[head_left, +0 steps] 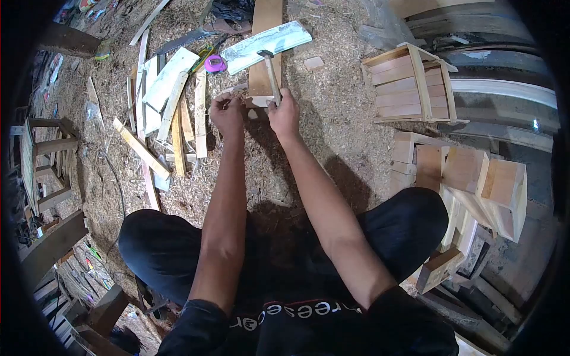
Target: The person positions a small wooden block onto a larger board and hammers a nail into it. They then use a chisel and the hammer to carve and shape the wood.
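Observation:
My right hand (285, 114) grips the wooden handle of a hammer (271, 70), whose metal head points away from me over a brown plank (263, 56). My left hand (227, 113) is closed with pinched fingers on something small and thin beside the near end of that plank; what it is I cannot tell. A small pale wood piece (259, 101) lies between the two hands. I sit on the ground with knees spread, both arms stretched forward over sawdust.
Loose wood slats (178, 113) lie scattered to the left. A purple tape roll (215, 63) and a long pale board (267, 44) lie beyond the hands. Wooden crates (409, 83) and stacked boxes (475, 184) stand on the right. A stool frame (47, 154) is at far left.

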`<action>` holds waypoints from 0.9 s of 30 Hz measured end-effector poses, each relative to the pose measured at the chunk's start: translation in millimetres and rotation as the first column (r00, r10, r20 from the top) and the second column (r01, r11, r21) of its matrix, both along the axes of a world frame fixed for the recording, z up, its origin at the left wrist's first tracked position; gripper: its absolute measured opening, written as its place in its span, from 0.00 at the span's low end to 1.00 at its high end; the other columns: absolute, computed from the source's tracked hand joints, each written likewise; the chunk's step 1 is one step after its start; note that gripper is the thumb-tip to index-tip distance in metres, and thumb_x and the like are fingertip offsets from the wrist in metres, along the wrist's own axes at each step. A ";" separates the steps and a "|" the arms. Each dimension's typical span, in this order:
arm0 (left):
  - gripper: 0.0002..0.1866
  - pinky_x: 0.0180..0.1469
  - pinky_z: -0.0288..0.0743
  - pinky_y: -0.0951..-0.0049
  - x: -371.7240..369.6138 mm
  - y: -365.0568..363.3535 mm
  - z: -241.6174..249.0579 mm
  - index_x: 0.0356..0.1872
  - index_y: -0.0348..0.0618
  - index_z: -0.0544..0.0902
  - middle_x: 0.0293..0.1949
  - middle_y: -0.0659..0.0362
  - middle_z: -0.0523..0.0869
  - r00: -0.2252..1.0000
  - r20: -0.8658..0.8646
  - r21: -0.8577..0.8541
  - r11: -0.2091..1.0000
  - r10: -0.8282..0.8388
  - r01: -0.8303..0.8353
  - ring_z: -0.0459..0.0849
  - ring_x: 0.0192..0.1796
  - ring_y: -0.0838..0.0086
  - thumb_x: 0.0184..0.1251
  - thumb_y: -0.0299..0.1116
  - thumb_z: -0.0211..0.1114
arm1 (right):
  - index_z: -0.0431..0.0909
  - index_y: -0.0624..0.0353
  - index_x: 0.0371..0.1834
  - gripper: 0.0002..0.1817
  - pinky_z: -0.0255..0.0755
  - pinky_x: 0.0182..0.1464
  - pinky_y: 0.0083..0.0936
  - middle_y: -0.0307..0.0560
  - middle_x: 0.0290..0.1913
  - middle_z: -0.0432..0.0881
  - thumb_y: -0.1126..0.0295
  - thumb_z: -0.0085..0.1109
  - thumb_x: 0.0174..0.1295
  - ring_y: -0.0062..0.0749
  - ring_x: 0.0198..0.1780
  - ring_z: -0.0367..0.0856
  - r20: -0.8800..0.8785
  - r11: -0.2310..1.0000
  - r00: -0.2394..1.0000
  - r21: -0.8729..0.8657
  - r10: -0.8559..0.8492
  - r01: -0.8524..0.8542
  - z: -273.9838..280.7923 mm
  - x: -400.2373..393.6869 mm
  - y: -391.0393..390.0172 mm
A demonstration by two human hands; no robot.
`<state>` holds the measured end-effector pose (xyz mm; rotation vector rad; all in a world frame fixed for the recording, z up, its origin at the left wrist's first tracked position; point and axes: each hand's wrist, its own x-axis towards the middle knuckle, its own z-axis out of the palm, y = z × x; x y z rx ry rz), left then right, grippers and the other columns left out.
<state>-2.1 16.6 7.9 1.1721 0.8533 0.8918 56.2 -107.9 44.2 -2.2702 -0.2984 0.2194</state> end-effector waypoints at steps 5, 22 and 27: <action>0.17 0.41 0.84 0.75 -3.1 -1.9 11.2 0.49 0.29 0.78 0.42 0.51 0.87 0.997 0.072 -0.285 0.958 0.007 0.013 0.87 0.39 0.72 0.60 0.16 0.70 | 0.72 0.64 0.51 0.18 0.74 0.53 0.50 0.63 0.48 0.81 0.75 0.66 0.59 0.63 0.52 0.80 -0.001 1.000 1.000 -0.009 0.003 -0.003 2.8 -1.2 0.8; 0.08 0.40 0.83 0.70 -43.6 5.7 -0.7 0.47 0.32 0.81 0.38 0.50 0.88 0.962 -0.238 -0.243 0.967 -0.136 0.076 0.89 0.39 0.66 0.69 0.23 0.62 | 0.72 0.63 0.53 0.19 0.73 0.53 0.52 0.65 0.47 0.81 0.74 0.65 0.60 0.65 0.52 0.80 0.015 1.000 1.000 -0.017 0.024 -0.024 1.1 -2.5 -2.1; 0.12 0.48 0.80 0.62 -52.6 -1.0 -5.8 0.47 0.41 0.86 0.40 0.50 0.87 0.791 -0.587 0.331 0.838 -0.176 0.433 0.87 0.42 0.60 0.62 0.25 0.66 | 0.72 0.64 0.53 0.19 0.73 0.54 0.51 0.65 0.47 0.81 0.73 0.65 0.60 0.64 0.53 0.80 0.008 1.000 1.000 0.006 0.025 -0.025 -2.3 -3.6 -1.4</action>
